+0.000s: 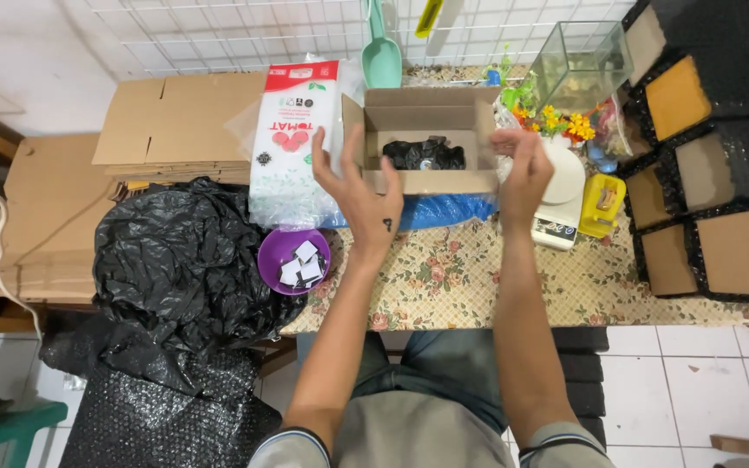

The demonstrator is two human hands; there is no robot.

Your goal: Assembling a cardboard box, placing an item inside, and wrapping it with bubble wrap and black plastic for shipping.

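Home packing corner, stacked flat cardboard (175,117), wire wall grid (218,30), small scale (556,195), floral tablecloth (513,277)

bare forearms; grey short sleeves with dark trim, blue jeans. the left hand (364,198) bears a small dark mark near the wrist; right hand (524,176) unmarked.

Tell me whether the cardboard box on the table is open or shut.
Open: the cardboard box has its flaps folded out, showing a black plastic bundle inside.

Both forearms extended forward, raised. Left hand (359,192) open, fingers spread, palm facing right. Right hand (524,173) loosely curled, palm facing left. The 2 hands apart, empty.
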